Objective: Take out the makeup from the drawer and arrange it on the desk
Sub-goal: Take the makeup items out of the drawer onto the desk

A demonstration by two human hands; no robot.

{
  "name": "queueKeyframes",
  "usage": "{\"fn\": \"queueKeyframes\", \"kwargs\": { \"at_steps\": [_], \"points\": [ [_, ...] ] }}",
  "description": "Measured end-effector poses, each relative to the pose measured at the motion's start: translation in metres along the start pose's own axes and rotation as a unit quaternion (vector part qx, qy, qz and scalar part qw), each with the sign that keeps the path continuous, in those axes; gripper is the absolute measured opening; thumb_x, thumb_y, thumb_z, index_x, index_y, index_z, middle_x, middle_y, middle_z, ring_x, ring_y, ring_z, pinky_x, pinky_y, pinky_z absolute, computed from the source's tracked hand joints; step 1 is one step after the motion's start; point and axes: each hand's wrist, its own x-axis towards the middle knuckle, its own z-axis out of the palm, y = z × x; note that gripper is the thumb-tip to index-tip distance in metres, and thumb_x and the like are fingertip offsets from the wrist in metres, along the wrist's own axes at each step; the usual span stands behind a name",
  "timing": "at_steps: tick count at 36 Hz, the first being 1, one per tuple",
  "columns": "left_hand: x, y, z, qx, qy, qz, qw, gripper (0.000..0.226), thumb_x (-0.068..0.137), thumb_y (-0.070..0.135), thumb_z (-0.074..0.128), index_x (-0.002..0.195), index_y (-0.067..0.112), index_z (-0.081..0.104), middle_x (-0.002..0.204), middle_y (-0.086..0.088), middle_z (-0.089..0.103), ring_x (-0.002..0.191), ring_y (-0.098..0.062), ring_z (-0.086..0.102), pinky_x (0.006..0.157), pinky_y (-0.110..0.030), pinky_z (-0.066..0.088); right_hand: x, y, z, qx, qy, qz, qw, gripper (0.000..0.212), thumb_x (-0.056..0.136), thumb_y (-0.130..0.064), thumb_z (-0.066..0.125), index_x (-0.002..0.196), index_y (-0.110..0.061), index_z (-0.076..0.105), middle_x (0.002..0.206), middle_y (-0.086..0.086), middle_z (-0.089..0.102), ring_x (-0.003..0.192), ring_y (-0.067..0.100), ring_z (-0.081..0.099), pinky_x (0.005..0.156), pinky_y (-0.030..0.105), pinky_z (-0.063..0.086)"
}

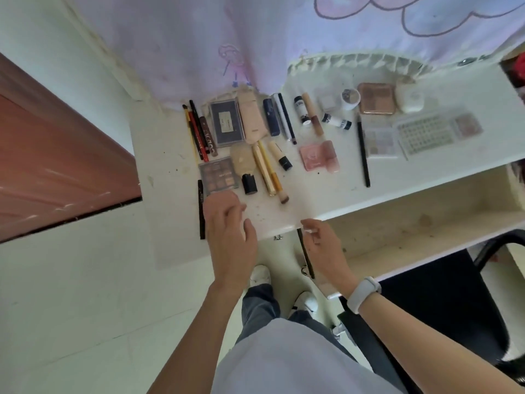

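our pale shirt front and jeans sit lowest in view, and above them our two hands reach toward the near edge of the tabletop. our left hand hangs loosely curled over that edge, fingers half bent and apart, gripping nothing we can see. our right hand, with a white wristband, pinches a small pale thing between thumb and fingertip; what it is we cannot tell.

right of that hand the drawer stands pulled out and looks bare apart from specks, so we judge the taking-out is nearly finished and the arranging is the step in hand. the next move likely calls for setting the pinched piece into a free gap on the tabletop, then squaring the rows.

taking the brown eyeshadow palette as our landmark: just left of it lies one black pencil; behind it, a bundle of about four pencils and one dark flat case. just right of it stands one black cap-like tube, then two gold sticks and one brush. further right we count one pink compact, one long black pencil, two white tubes with black caps, one round jar, one bronze compact, one white case and one tray of small studs.
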Motion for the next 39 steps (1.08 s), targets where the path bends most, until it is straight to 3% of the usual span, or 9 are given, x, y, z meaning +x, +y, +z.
{"fn": "queueKeyframes", "kwargs": {
  "at_steps": [7, 11, 19, 24, 27, 30, 32, 36, 39],
  "points": [
    [-0.045, 0.053, 0.069, -0.034, -0.142, 0.092, 0.985, 0.028, 0.092, 0.011, 0.049, 0.119, 0.011, 0.056, 0.119, -0.002, 0.05, 0.109, -0.014, 0.046, 0.089, -0.018, 0.035, -0.024, 0.075, -0.061, 0.0, 0.025, 0.044, 0.999, 0.03, 0.095, -0.008, 0.044, 0.124, -0.01, 0.052, 0.12, 0.004, 0.057, 0.104, 0.012, 0.054, 0.09, 0.022, 0.041],
    [-0.071, 0.072, 0.111, -0.01, -0.195, 0.108, 0.975, 0.028, 0.094, 0.014, 0.046, 0.121, 0.014, 0.056, 0.122, -0.001, 0.05, 0.113, -0.013, 0.045, 0.091, -0.017, 0.033, -0.035, 0.111, -0.092, -0.028, 0.05, 0.023, 0.998, 0.031, 0.096, -0.009, 0.043, 0.125, -0.011, 0.053, 0.118, 0.004, 0.059, 0.097, 0.007, 0.056, 0.086, 0.019, 0.041],
    [-0.082, 0.098, 0.19, 0.074, -0.233, 0.151, 0.958, 0.032, 0.095, 0.015, 0.046, 0.127, 0.011, 0.052, 0.126, -0.006, 0.049, 0.114, -0.019, 0.05, 0.095, -0.024, 0.035, -0.035, 0.192, -0.127, -0.268, 0.157, -0.064, 0.948, 0.033, 0.091, -0.011, 0.043, 0.12, -0.004, 0.057, 0.122, 0.015, 0.057, 0.119, 0.034, 0.047, 0.109, 0.047, 0.027],
    [-0.059, 0.1, 0.239, 0.153, -0.262, 0.173, 0.937, 0.044, 0.096, 0.018, 0.045, 0.138, 0.008, 0.038, 0.142, -0.014, 0.035, 0.128, -0.026, 0.04, 0.105, -0.032, 0.032, -0.02, 0.235, -0.129, -0.298, 0.204, -0.047, 0.931, 0.04, 0.092, -0.023, 0.033, 0.119, -0.006, 0.059, 0.135, 0.015, 0.05, 0.133, 0.031, 0.037, 0.114, 0.054, 0.014],
    [-0.04, 0.098, 0.271, 0.229, -0.273, 0.202, 0.912, 0.051, 0.094, 0.019, 0.047, 0.141, 0.007, 0.03, 0.151, -0.018, 0.02, 0.134, -0.035, 0.03, 0.105, -0.046, 0.035, -0.013, 0.258, -0.124, -0.297, 0.245, -0.07, 0.92, 0.036, 0.093, -0.024, 0.04, 0.114, -0.006, 0.062, 0.137, 0.015, 0.05, 0.135, 0.029, 0.037, 0.112, 0.057, 0.017],
    [-0.021, 0.093, 0.29, 0.301, -0.279, 0.209, 0.887, 0.059, 0.095, 0.023, 0.045, 0.146, 0.009, 0.018, 0.156, -0.015, -0.001, 0.142, -0.034, 0.013, 0.106, -0.052, 0.031, -0.008, 0.263, -0.119, -0.28, 0.295, -0.117, 0.906, 0.031, 0.092, -0.025, 0.045, 0.109, -0.007, 0.065, 0.137, 0.013, 0.051, 0.133, 0.028, 0.04, 0.11, 0.059, 0.019],
    [-0.013, 0.089, 0.303, 0.322, -0.274, 0.215, 0.88, 0.064, 0.095, 0.024, 0.044, 0.148, 0.006, 0.013, 0.157, -0.013, -0.006, 0.141, -0.034, 0.015, 0.106, -0.052, 0.03, -0.005, 0.266, -0.117, -0.266, 0.312, -0.124, 0.903, 0.031, 0.093, -0.026, 0.043, 0.107, -0.01, 0.066, 0.138, 0.011, 0.05, 0.134, 0.026, 0.04, 0.111, 0.058, 0.016],
    [-0.011, 0.081, 0.31, 0.335, -0.264, 0.227, 0.876, 0.059, 0.094, 0.02, 0.044, 0.146, 0.004, 0.021, 0.157, -0.01, 0.01, 0.14, -0.032, 0.02, 0.106, -0.049, 0.029, -0.005, 0.27, -0.116, -0.242, 0.324, -0.133, 0.905, 0.031, 0.093, -0.025, 0.043, 0.107, -0.011, 0.066, 0.139, 0.009, 0.049, 0.135, 0.024, 0.038, 0.111, 0.056, 0.013],
    [-0.019, 0.076, 0.302, 0.357, -0.224, 0.288, 0.86, 0.044, 0.093, 0.015, 0.044, 0.134, 0.0, 0.042, 0.145, -0.017, 0.036, 0.125, -0.036, 0.041, 0.099, -0.048, 0.035, -0.006, 0.269, -0.118, -0.235, 0.314, -0.132, 0.91, 0.032, 0.093, -0.025, 0.043, 0.111, -0.011, 0.065, 0.139, 0.008, 0.049, 0.136, 0.023, 0.037, 0.111, 0.057, 0.013]
  ]
}}
